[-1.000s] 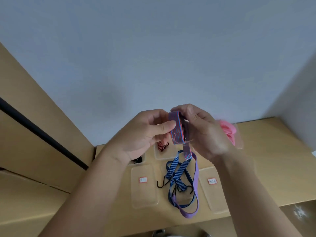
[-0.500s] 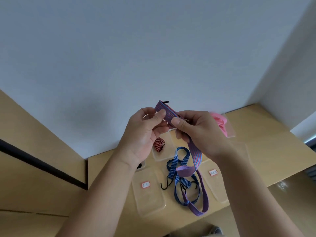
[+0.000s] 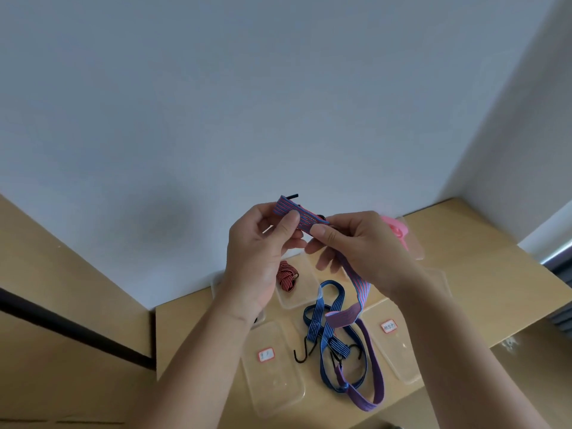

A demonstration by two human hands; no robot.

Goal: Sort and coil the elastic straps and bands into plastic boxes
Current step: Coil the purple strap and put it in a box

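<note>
Both hands are raised in front of the pale wall [image 3: 278, 88], close together, with the purple striped strap [image 3: 361, 289] held between them. The left hand [image 3: 257, 246] grips the strap's folded upper end, its thumb pressed flat on the webbing and its fingers curled behind; a black hook tip [image 3: 292, 196] pokes out of that end toward eleven o'clock. The right hand [image 3: 359, 243], just at three o'clock of the left, pinches the same strap between thumb and forefinger, with the other fingers loosely bent beneath. From under the right hand the strap drops toward five o'clock, folds over itself above the wooden table [image 3: 470, 283], and its far loop lies on the tabletop at six o'clock of the hands. A blue striped strap [image 3: 316, 317] lies tangled on the table directly below the hands, crossing the purple loop, with a black hook [image 3: 301, 354] at its seven o'clock side. Clear plastic boxes flank this tangle: a labelled box [image 3: 278, 388] at seven o'clock of it and another labelled box [image 3: 402, 363] at three o'clock. Beneath the left hand, a third box [image 3: 305, 294] holds a coiled red strap [image 3: 286, 275]. A pink band [image 3: 394, 226] shows behind the right hand at two o'clock, partly hidden.
</note>
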